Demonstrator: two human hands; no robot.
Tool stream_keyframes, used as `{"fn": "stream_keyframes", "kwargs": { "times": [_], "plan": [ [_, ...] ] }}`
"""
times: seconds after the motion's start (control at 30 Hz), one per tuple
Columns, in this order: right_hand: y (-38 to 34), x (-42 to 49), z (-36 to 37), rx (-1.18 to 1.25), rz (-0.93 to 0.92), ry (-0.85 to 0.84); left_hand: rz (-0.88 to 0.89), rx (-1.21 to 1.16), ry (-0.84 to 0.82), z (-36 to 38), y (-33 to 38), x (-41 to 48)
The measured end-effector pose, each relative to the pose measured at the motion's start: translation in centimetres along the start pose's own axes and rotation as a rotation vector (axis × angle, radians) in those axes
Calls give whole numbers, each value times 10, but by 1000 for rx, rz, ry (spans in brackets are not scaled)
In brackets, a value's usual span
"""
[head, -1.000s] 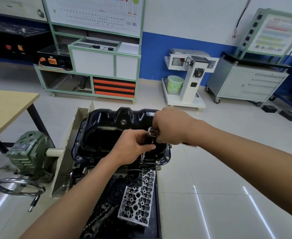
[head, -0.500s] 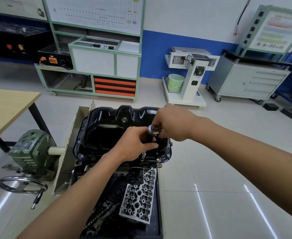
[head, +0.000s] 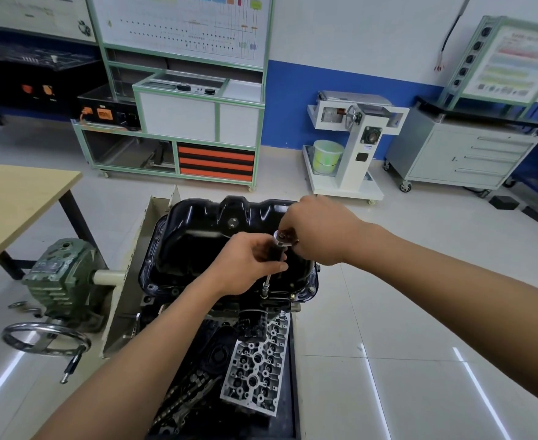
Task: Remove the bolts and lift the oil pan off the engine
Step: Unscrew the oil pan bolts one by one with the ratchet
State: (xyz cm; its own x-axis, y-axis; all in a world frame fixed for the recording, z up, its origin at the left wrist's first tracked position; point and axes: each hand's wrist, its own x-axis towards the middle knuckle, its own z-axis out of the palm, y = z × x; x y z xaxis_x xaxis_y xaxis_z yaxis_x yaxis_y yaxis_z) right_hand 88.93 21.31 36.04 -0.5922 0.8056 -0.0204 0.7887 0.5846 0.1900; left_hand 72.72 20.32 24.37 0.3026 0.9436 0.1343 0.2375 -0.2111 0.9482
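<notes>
Pale floor tiles [head: 388, 312] surround our engine [head: 156, 308], its black oil pan [head: 198, 236] seated on top. Our right hand [head: 318, 230] closes over the ratchet [head: 281, 237], hiding its handle. Our left hand [head: 248, 265] grips the extension [head: 269, 277] with curled fingers, its socket [head: 265, 286] on the pan's near flange.

Arms outstretched, left hand [head: 248, 265] gripping wrench [head: 281, 240], right hand [head: 318, 230] (knuckles up) pinching it

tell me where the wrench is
In the head view, the wrench stands near upright at centre, its socket on the near rim of the oil pan; the left hand grips its shaft, the right hand its top.
</notes>
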Motion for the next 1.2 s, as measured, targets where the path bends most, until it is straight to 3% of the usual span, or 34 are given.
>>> {"fn": "stream_keyframes", "kwargs": {
  "times": [0.13,0.23,0.33,0.4,0.5,0.73,0.93,1.2],
  "plan": [
    [1,-4,2,532,186,-189,48,-32,78,9,-5,0],
    [0,-11,5,861,293,-180,79,-39,188,17,-6,1],
    [-4,-22,10,991,295,-176,96,-4,284,22,-6,2],
    [-4,-26,13,923,237,-177,77,10,328,24,-7,2],
    [11,-29,9,598,121,-173,55,58,327,23,-8,2],
    [42,-7,13,180,23,46,49,-15,-57,15,9,-1],
    [47,0,26,313,2,243,26,-44,-75,4,14,-3],
    [72,-37,34,475,85,193,48,-32,100,7,8,-2]
  ]
}}
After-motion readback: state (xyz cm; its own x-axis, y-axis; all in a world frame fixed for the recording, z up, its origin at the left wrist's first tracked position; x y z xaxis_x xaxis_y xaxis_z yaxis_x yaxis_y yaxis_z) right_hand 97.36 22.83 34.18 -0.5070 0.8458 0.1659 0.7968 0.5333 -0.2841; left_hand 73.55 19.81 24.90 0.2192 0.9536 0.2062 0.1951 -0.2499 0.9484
